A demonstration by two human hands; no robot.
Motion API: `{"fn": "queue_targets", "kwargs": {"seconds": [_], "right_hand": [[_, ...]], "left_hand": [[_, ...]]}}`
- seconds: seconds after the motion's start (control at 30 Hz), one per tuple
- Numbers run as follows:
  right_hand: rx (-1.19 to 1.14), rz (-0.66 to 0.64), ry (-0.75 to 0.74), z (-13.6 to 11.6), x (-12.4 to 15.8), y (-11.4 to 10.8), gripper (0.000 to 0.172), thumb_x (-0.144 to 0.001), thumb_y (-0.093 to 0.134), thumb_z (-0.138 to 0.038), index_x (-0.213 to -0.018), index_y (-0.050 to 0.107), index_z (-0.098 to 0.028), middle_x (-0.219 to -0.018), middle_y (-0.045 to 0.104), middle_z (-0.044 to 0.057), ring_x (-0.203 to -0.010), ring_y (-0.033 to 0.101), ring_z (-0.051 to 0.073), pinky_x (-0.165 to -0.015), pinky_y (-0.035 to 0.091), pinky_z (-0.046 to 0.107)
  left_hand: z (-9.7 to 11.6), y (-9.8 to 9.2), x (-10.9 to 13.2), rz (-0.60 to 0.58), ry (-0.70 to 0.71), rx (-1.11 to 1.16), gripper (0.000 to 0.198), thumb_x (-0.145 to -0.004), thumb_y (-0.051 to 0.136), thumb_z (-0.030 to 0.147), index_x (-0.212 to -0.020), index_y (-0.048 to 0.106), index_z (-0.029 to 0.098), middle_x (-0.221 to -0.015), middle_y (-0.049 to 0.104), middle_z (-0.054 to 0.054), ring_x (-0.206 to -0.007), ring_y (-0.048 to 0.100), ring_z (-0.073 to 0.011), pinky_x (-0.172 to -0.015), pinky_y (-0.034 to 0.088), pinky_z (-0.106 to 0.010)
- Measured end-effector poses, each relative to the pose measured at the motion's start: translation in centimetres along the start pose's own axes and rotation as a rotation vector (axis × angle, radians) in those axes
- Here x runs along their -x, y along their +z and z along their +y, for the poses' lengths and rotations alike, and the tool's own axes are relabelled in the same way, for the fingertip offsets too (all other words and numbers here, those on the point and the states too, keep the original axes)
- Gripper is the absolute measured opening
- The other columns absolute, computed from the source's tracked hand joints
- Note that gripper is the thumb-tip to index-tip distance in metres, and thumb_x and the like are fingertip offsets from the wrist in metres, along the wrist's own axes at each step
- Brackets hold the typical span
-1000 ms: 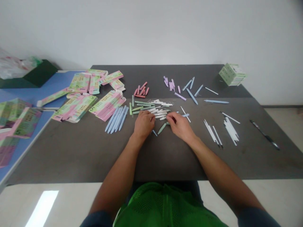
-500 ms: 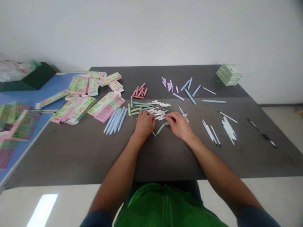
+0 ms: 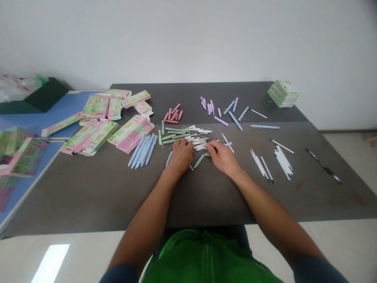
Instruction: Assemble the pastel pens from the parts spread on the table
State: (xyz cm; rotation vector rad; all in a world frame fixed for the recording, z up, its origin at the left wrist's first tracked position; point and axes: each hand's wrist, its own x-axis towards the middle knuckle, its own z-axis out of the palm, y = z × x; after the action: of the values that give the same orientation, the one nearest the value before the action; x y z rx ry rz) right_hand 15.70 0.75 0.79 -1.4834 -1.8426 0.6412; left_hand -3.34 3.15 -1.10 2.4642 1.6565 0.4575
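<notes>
My left hand (image 3: pixel 181 156) is curled at the near edge of the white pen parts (image 3: pixel 200 142), its fingertips bent under. Whatever it grips is hidden, though pale blue pieces show beside the wrist and thumb. Just to the right, my right hand (image 3: pixel 221 158) has thumb and fingers pinched together; I cannot make out what is in them. Between the hands lies a short green pen piece (image 3: pixel 199 160). Green pen barrels (image 3: pixel 176 131) spread behind my left hand. A thin white refill (image 3: pixel 228 143) lies behind my right hand.
Blue pens (image 3: pixel 143 151) lie in a row at left, near pink-green boxes (image 3: pixel 131 133). Red pieces (image 3: pixel 173 114) and purple pieces (image 3: pixel 211 106) sit farther back. At right are white refills (image 3: pixel 283 162), a black pen (image 3: pixel 324 166) and a green carton (image 3: pixel 283 93).
Both hands stay almost in place over the parts. A blue piece beside my left wrist now shows. The whole view has shifted slightly.
</notes>
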Motion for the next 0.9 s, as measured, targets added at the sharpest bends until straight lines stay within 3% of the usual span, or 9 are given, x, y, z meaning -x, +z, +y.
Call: {"fn": "queue_targets", "kwargs": {"seconds": [0.17,0.33,0.5,0.9], "right_hand": [[-0.052,0.068,-0.053,0.3,-0.1,0.3,0.016,-0.095,0.054,-0.030,-0.093,0.067,-0.021,-0.085,0.068,0.004,-0.075,0.060,0.019,-0.071,0.043,0.030],[-0.183,0.168,-0.083,0.1,0.1,0.5,0.014,-0.091,0.060,-0.028,-0.098,0.071,-0.022,-0.087,0.064,0.003,-0.075,0.057,0.017,-0.069,0.046,0.029],[-0.267,0.197,-0.070,-0.4,0.3,0.4,0.014,-0.090,0.063,-0.030,-0.099,0.071,-0.023,-0.087,0.064,0.003,-0.072,0.057,0.016,-0.068,0.048,0.029],[-0.296,0.174,-0.182,-1.0,0.4,0.3,0.011,-0.090,0.068,-0.030,-0.092,0.077,-0.025,-0.093,0.072,0.004,-0.084,0.065,0.017,-0.076,0.052,0.031]], "left_hand": [[0.1,0.0,-0.2,0.099,-0.039,0.075,0.020,-0.097,0.046,0.019,-0.101,0.065,0.017,-0.114,0.063,-0.015,-0.113,0.048,-0.0322,-0.097,0.042,-0.047],[0.1,-0.8,-0.1,0.146,-0.076,0.491,0.015,-0.095,0.050,0.022,-0.097,0.065,0.019,-0.099,0.069,-0.007,-0.094,0.060,-0.0215,-0.089,0.047,-0.035],[0.7,-1.4,0.3,0.125,-0.146,0.793,0.016,-0.092,0.056,0.029,-0.097,0.068,0.019,-0.092,0.070,-0.002,-0.077,0.060,-0.0149,-0.073,0.047,-0.027],[2.0,-2.5,0.6,0.122,-0.141,0.942,0.016,-0.088,0.060,0.031,-0.092,0.069,0.017,-0.089,0.069,-0.003,-0.077,0.059,-0.0141,-0.070,0.046,-0.025]]}}
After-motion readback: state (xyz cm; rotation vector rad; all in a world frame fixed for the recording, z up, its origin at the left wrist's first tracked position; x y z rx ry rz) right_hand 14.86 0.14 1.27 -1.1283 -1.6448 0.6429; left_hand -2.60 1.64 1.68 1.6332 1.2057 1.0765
